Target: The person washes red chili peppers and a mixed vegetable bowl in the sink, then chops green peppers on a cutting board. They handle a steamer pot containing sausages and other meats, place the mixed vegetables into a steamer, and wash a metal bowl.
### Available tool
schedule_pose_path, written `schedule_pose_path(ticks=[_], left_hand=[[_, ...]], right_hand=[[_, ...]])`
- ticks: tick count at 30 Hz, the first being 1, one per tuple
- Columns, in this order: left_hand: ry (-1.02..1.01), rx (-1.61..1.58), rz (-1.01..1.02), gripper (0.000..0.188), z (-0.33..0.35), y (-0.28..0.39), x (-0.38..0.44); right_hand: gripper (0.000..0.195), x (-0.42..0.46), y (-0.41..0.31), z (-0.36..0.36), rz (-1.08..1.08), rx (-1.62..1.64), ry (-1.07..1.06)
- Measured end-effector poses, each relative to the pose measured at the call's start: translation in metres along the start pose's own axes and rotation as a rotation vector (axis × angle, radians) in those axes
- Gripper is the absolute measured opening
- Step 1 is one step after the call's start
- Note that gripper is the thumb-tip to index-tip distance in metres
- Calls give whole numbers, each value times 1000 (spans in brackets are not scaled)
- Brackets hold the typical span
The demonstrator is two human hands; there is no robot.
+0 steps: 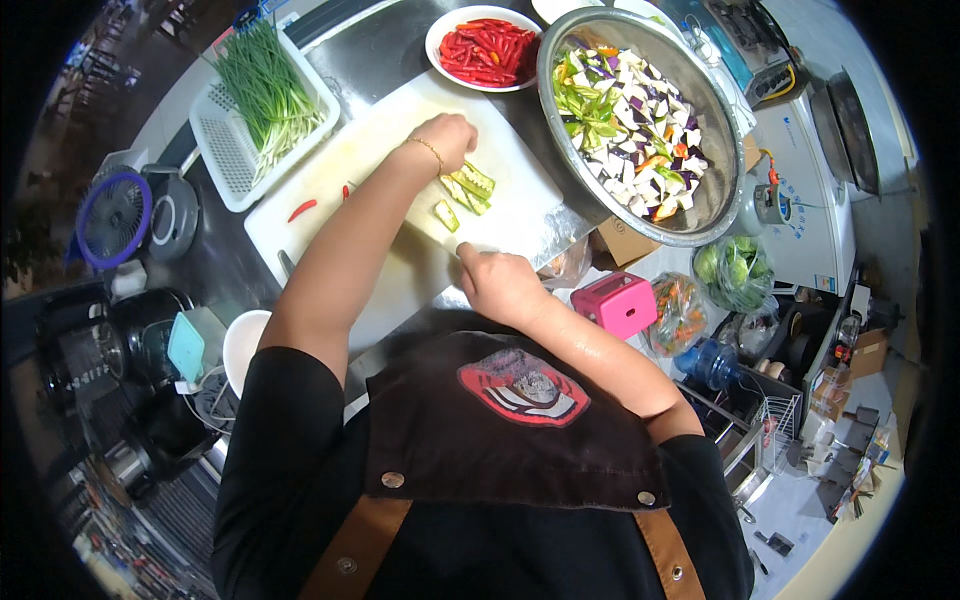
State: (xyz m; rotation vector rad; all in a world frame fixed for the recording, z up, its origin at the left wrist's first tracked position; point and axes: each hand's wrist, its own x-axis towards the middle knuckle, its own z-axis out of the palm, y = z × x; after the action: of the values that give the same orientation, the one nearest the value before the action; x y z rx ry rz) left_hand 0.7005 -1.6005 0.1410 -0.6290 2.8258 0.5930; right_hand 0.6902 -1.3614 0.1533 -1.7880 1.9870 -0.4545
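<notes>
On the white cutting board [517, 161], my left hand [442, 141] bends down at the far end of several split green pepper strips [472, 184]. Its fingertips are hidden, so any hold on them cannot be told. One shorter green pepper piece [445, 215] lies nearer me. My right hand [501, 283] is curled around what looks like a knife [433, 239], its thin blade pointing left across the board. The knife's handle is hidden in the fist. Left of my left forearm rests a small red chili [302, 211]; another red bit shows beside the arm.
A steel basin [731, 180] of chopped eggplant and peppers overhangs the counter's right side. Behind the board stands a white bowl [433, 56] of red chilies. A plastic basket [225, 176] of green stalks sits left, near a purple-rimmed fan [112, 217]. A pink box [615, 304] is at right.
</notes>
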Motion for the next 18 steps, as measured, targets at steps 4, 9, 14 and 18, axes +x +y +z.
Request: schedule_pose_path(ticks=[4,9,14,18], left_hand=[[-21,-49,-42,14,11,-8,3],[194,-304,-103,12,-20,-6,-30],[604,-631,-198,22,-67,-17,-125],[350,-1007,-234,18,-23,-42,-158]], right_hand=[[21,-9,-5,2,-37,26,-5],[18,-8,0,3,-13,22,-29],[17,-2,18,-13,93,-7,45],[18,10,32,-24,159,20,123]])
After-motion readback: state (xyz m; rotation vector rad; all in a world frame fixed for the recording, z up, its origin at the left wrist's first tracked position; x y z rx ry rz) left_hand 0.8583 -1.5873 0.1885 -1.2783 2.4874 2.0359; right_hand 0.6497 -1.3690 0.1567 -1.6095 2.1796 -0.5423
